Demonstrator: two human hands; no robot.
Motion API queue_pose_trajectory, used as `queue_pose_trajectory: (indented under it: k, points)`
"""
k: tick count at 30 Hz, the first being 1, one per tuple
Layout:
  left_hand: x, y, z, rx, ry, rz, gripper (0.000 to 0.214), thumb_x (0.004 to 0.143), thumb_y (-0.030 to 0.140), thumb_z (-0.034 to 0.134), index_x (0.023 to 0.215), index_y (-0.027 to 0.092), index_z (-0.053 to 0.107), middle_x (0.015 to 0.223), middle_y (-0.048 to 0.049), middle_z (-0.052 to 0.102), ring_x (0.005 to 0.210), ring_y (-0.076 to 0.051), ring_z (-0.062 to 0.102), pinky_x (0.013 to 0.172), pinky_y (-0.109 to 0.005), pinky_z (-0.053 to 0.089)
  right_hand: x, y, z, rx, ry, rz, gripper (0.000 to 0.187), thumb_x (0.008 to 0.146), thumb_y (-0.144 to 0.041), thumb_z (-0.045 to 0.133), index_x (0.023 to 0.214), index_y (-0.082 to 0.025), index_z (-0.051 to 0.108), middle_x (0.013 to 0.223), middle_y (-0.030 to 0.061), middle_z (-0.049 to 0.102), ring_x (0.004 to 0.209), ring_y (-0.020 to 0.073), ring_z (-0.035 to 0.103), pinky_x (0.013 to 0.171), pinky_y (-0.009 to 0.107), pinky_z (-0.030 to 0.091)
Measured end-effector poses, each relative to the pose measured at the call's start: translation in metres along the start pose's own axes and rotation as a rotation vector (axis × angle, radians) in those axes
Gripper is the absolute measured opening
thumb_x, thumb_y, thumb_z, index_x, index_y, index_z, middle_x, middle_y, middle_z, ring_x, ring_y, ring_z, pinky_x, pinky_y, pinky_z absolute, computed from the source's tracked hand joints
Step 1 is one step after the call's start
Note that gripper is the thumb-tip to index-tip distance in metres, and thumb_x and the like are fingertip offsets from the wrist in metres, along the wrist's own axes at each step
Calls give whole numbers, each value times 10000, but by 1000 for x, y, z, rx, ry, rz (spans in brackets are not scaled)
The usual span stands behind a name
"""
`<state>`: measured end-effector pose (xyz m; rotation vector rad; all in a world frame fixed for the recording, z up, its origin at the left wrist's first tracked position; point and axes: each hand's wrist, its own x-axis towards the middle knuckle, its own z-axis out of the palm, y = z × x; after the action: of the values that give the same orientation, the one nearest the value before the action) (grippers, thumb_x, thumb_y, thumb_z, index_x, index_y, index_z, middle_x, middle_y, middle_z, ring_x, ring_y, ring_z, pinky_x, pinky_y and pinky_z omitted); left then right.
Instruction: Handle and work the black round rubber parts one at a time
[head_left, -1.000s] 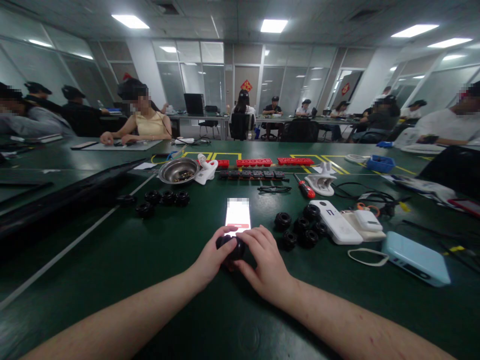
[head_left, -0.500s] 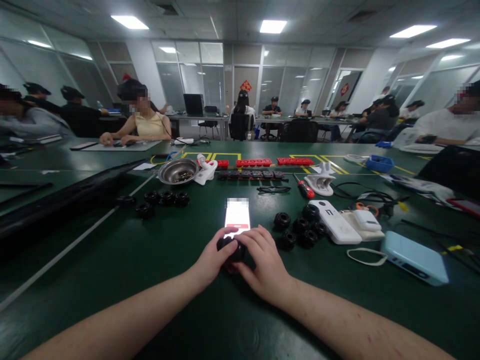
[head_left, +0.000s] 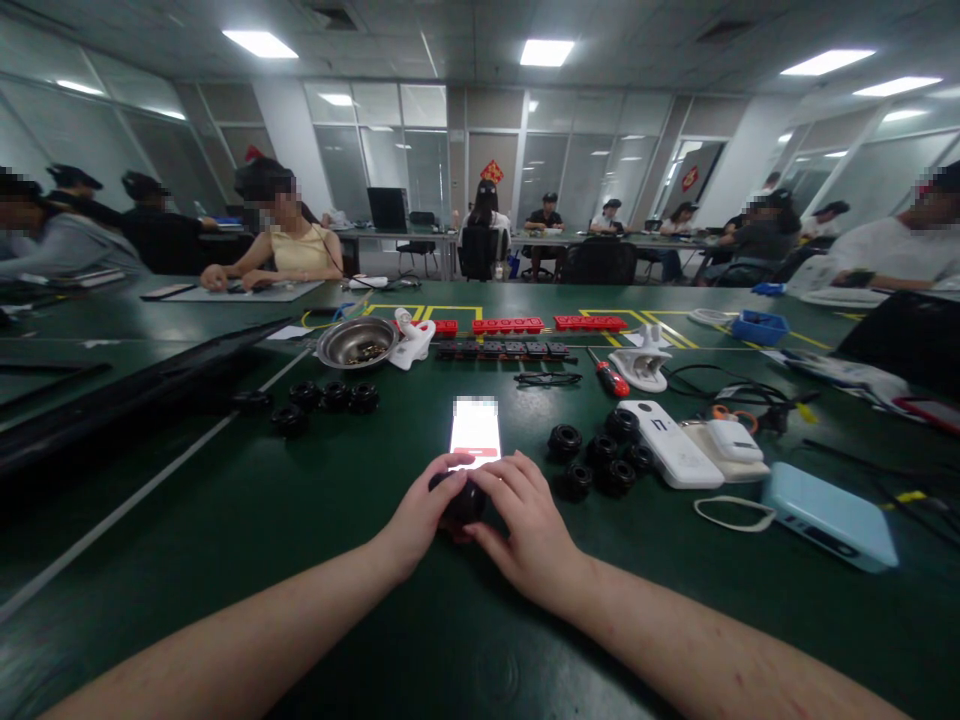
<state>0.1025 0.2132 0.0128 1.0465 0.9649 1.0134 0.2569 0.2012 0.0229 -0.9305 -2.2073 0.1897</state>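
Both of my hands close round one round black part [head_left: 463, 497] at the near middle of the green table. My left hand [head_left: 421, 508] grips it from the left, thumb across its top. From the right, my right hand [head_left: 525, 515] curls its fingers and thumb about it. The part's underside and much of its edge are hidden by my fingers. Just beyond lies a phone [head_left: 475, 425] with a bright screen, its near end covered by my hands. Several black ring-shaped parts [head_left: 602, 450] lie to the right, and more black ring-shaped parts [head_left: 334, 397] lie to the left.
A metal bowl [head_left: 357, 345] with small brass-coloured pieces stands at the back left. Red trays [head_left: 508, 326], a dark strip [head_left: 504, 351] and a screwdriver [head_left: 612, 378] lie farther back. At right are a white device [head_left: 671, 447] and a light-blue box [head_left: 829, 517]. People sit beyond.
The black part has turned slightly between my hands, and my left thumb has drawn back a little to the left. My right hand has barely moved.
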Motion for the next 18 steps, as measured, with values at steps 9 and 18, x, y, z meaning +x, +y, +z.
queue_pose_trajectory:
  k: [9,18]
  points:
    - [-3,4,4,-43,54,21,401,705,299,556,1078,218,434,924,-24,531,790,-169,551,619,-257,460,3,0,-1,-19,10,97,401,709,-323,635,1055,-160,513,1002,83,571,972,255,459,943,496,313]
    - [0,1,4,-7,12,8,434,684,357,584,1052,186,431,796,-15,554,579,-128,556,492,-233,434,-1,1,2,-34,34,26,476,714,-183,587,1164,-161,430,1117,94,516,1052,250,414,966,480,286]
